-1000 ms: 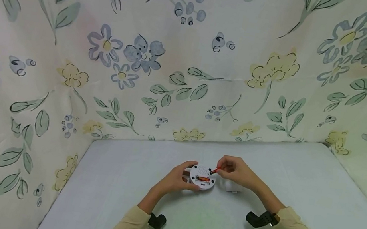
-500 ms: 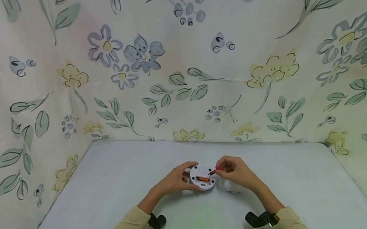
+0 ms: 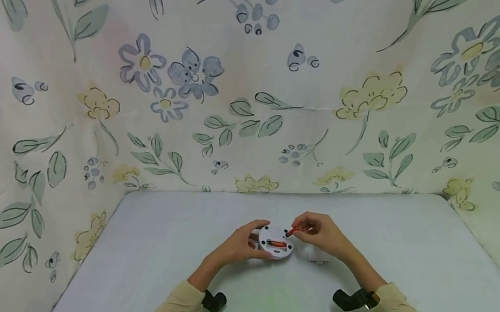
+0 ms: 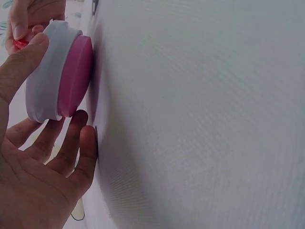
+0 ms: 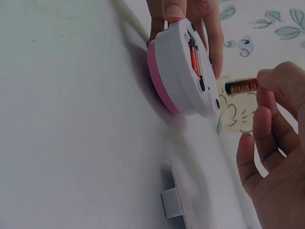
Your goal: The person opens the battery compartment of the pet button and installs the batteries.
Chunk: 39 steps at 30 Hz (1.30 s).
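My left hand (image 3: 235,244) grips a round white device (image 3: 273,231) by its edge, thumb on one side and fingers on the other. In the left wrist view its far face shows as a pink disc (image 4: 76,76). An open battery compartment faces up, with a red-and-black battery (image 3: 277,244) lying in it. Between thumb and fingertips my right hand (image 3: 323,233) pinches another red-and-black battery (image 5: 242,86), held just off the device's upper right rim. Its printed side and dark end show in the right wrist view.
A white plastic piece (image 3: 315,253) with a square tab (image 5: 171,202) lies on the white-covered table (image 3: 154,250), right of the device and below my right hand. A floral cloth (image 3: 236,120) hangs behind and beside the table.
My right hand has shifted slightly left with the battery, whose angle has turned a little. The left hand and the device stay where they were.
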{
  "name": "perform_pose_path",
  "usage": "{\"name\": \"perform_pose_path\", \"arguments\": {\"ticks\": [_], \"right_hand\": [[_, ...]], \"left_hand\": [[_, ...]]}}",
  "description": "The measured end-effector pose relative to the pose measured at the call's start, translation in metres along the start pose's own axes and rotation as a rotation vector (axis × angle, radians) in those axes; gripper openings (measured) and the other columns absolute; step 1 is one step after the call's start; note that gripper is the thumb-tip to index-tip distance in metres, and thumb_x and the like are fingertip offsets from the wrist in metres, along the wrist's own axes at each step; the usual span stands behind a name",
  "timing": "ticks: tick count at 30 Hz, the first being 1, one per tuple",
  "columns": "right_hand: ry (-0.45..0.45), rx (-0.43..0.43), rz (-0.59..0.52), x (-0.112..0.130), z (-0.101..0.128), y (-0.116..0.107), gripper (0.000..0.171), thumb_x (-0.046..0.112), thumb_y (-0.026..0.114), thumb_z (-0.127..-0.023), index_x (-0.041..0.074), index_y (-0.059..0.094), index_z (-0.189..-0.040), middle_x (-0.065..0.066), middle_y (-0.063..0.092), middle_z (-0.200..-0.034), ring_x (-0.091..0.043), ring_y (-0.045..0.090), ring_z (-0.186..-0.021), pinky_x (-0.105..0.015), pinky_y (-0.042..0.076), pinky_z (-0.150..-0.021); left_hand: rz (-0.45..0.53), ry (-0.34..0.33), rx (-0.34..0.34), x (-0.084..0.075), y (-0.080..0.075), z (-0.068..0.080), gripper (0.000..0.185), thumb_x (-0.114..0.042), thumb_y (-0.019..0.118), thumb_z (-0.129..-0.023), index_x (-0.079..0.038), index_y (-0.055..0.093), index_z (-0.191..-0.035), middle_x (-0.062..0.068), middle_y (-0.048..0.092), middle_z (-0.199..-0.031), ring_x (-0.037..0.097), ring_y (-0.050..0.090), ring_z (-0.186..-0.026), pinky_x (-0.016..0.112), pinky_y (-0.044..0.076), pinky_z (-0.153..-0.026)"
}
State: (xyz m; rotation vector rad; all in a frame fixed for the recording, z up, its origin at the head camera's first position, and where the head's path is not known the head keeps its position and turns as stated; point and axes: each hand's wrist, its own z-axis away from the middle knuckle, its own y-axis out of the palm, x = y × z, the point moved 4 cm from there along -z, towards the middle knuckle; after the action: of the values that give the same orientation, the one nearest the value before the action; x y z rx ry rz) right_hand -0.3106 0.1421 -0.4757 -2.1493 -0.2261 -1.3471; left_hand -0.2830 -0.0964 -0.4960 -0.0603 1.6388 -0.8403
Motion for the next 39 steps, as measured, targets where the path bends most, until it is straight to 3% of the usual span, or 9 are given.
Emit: {"name": "perform_pose_path", "arguments": {"ticks": [3, 10, 16, 21, 30, 39], "right_hand": [[-0.026, -0.020, 0.005, 0.000, 0.000, -0.001, 0.015, 0.001, 0.073, -0.094, -0.006, 0.068, -0.106, -0.008, 0.067, -0.090, -0.023, 0.060, -0.080, -0.029, 0.051, -0.069], [-0.041, -0.041, 0.005, 0.003, -0.002, -0.002, 0.011, 0.005, 0.071, -0.097, 0.007, 0.072, -0.108, -0.010, 0.070, -0.102, -0.022, 0.065, -0.090, -0.033, 0.055, -0.076], [-0.041, -0.049, -0.025, 0.001, -0.003, -0.001, 0.014, 0.002, 0.067, -0.098, 0.002, 0.069, -0.112, -0.010, 0.071, -0.106, -0.025, 0.068, -0.096, -0.033, 0.056, -0.079], [-0.029, -0.063, -0.024, 0.003, -0.002, 0.000, 0.013, 0.002, 0.067, -0.098, 0.005, 0.070, -0.111, -0.008, 0.071, -0.105, -0.025, 0.067, -0.095, -0.031, 0.055, -0.078], [-0.020, -0.054, -0.069, 0.003, -0.003, 0.003, 0.019, 0.000, 0.067, -0.098, -0.005, 0.068, -0.116, -0.030, 0.065, -0.111, -0.030, 0.067, -0.095, -0.030, 0.055, -0.083], [-0.026, -0.060, -0.086, -0.001, -0.002, 0.007, 0.025, 0.001, 0.066, -0.099, -0.009, 0.067, -0.122, -0.031, 0.065, -0.117, -0.025, 0.069, -0.099, -0.031, 0.055, -0.084]], "left_hand": [[-0.005, -0.009, 0.001, 0.000, 0.000, 0.000, 0.084, -0.026, 0.087, -0.084, -0.010, 0.043, -0.154, 0.004, 0.050, -0.147, 0.021, 0.059, -0.116, 0.034, 0.051, -0.089], [-0.006, -0.016, 0.000, 0.000, 0.000, -0.001, 0.084, -0.028, 0.086, -0.085, -0.010, 0.042, -0.154, 0.004, 0.049, -0.147, 0.022, 0.058, -0.116, 0.036, 0.051, -0.090], [0.000, -0.009, 0.005, 0.001, 0.001, -0.002, 0.085, -0.028, 0.087, -0.085, -0.009, 0.042, -0.154, 0.004, 0.050, -0.147, 0.022, 0.059, -0.117, 0.037, 0.051, -0.091], [0.003, -0.010, 0.004, 0.000, 0.001, -0.001, 0.084, -0.026, 0.087, -0.085, -0.009, 0.042, -0.154, 0.005, 0.049, -0.147, 0.023, 0.059, -0.116, 0.036, 0.051, -0.090], [0.003, -0.015, 0.000, -0.002, 0.001, 0.000, 0.083, -0.027, 0.086, -0.085, -0.010, 0.043, -0.154, 0.004, 0.050, -0.146, 0.022, 0.059, -0.117, 0.035, 0.051, -0.090], [-0.004, -0.021, 0.004, 0.000, 0.001, 0.000, 0.083, -0.029, 0.086, -0.085, -0.011, 0.043, -0.154, 0.003, 0.050, -0.146, 0.021, 0.059, -0.116, 0.033, 0.050, -0.090]]}}
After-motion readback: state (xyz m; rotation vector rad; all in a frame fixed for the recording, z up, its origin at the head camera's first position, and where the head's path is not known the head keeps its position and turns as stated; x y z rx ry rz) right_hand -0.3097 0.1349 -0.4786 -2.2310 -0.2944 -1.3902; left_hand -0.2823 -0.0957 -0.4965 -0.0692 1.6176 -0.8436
